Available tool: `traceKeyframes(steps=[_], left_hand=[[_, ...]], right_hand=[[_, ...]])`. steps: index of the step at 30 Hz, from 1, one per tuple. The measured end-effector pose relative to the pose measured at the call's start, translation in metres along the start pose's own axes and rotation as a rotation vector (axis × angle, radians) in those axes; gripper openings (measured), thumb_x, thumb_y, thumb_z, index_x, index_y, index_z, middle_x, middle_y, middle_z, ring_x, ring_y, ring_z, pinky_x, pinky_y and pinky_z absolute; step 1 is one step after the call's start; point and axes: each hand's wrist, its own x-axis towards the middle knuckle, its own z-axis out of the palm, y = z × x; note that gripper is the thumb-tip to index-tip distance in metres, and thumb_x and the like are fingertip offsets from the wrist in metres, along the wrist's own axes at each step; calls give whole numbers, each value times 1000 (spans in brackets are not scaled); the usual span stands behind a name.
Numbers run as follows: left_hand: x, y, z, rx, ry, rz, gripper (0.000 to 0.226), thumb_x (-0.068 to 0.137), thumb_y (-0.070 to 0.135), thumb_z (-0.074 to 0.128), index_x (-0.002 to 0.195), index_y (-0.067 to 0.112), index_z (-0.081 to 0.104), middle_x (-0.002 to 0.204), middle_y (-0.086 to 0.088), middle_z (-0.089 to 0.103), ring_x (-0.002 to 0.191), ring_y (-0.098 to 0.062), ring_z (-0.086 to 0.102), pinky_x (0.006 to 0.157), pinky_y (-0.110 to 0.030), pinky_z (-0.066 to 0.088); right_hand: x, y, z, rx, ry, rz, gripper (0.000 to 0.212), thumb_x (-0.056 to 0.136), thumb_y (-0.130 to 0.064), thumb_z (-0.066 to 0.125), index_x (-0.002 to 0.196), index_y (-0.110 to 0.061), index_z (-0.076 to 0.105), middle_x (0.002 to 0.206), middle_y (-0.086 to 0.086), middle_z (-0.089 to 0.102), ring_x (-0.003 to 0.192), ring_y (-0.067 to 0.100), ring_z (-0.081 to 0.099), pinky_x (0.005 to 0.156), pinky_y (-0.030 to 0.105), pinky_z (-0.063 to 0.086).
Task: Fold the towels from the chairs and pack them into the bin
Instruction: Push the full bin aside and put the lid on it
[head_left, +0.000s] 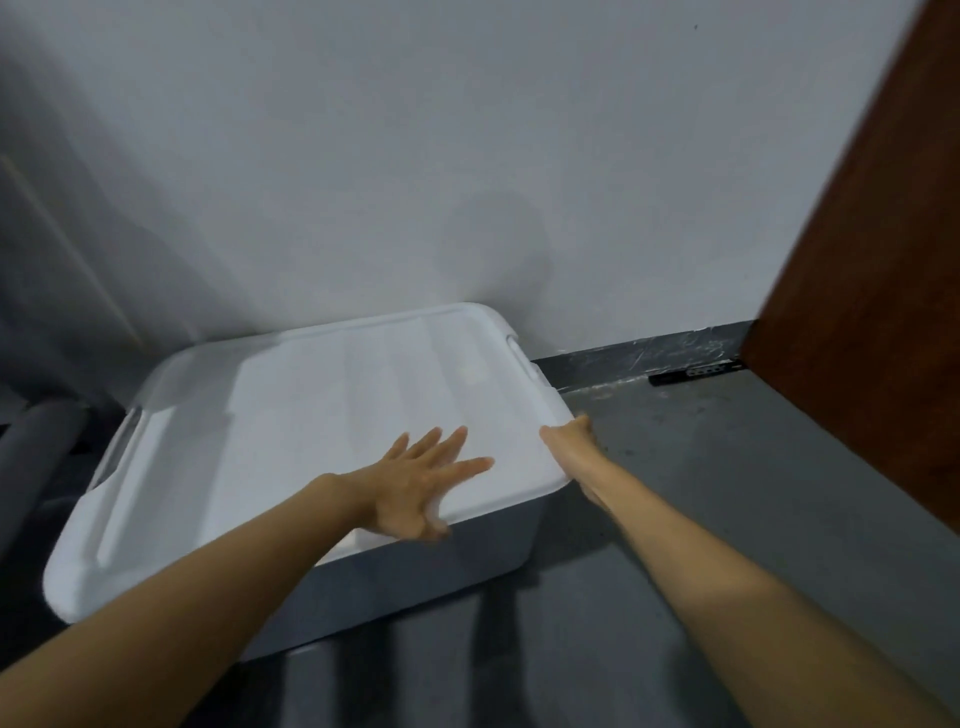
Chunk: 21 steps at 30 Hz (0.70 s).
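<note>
Bin lid (337, 415); grey floor (727, 493); white wall (415, 156)

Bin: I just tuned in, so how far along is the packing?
Done: nothing confirmable; no towels show and the lid covers the bin. In hand: left hand lies flat on the lid, right hand grips its corner. Left: unclear, opening or closing.

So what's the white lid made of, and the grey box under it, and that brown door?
The white lid looks like smooth moulded plastic: rounded corners, pressed-in ridges, a soft sheen. The grey bin beneath seems to be plastic too, matte, though blur hides detail. The brown door looks like wood or wood veneer, reddish and dull; no grain shows.
</note>
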Motion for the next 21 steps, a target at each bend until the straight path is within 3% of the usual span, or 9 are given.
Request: traceKeyframes(steps=[2,4,8,10,13,15,17,21], left_hand=[[9,0,-14,-36,11,-61,67,95,56,28,148,37,-7,157,1,-19,145,-22,-15,118,-46,-4],[25,4,-21,-73,50,-135,62,97,54,16,150,30,-6,158,0,-16,146,-23,-13,117,-46,-2],[56,6,-7,-109,189,-285,62,96,54,6,149,27,-12,156,1,-24,144,-26,-19,117,-49,-9],[65,0,1,-131,255,-305,76,82,69,-10,148,32,-12,155,4,-24,144,-25,-20,116,-47,-12],[68,-3,6,-136,288,-282,118,42,79,-40,147,35,-13,155,7,-24,144,-24,-21,114,-46,-14],[69,-3,6,-139,295,-291,123,36,79,-43,148,35,-12,155,6,-24,144,-24,-20,114,-46,-14],[69,-1,5,-142,308,-290,124,36,78,-43,148,35,-11,156,6,-23,144,-24,-20,115,-46,-13],[68,0,6,-133,309,-288,123,38,78,-43,148,34,-11,156,5,-22,144,-24,-19,116,-45,-12]], right_hand=[[7,-2,-2,103,13,13,53,93,-17,50,136,4,27,135,21,44,119,33,49,89,34,42],[14,-3,-4,202,-3,21,51,89,-15,58,131,4,36,125,19,53,109,32,55,78,31,43],[30,-6,-6,362,-174,100,47,79,-12,70,119,3,51,101,14,62,89,29,61,74,33,51],[41,-7,-8,403,-269,145,55,73,-15,76,119,3,54,103,15,66,88,31,65,74,37,55],[49,-9,-11,423,-330,131,48,74,-10,76,117,4,58,95,15,68,78,29,66,66,35,55],[54,-7,-10,439,-289,46,58,73,-6,76,124,-2,49,100,8,64,82,28,64,69,37,55],[55,-7,-8,356,-215,-123,70,76,-7,74,137,-11,39,117,0,58,95,25,61,79,38,53],[50,-8,-5,-8,-104,-374,58,88,-20,61,142,-15,40,129,5,56,106,23,57,88,31,47]])
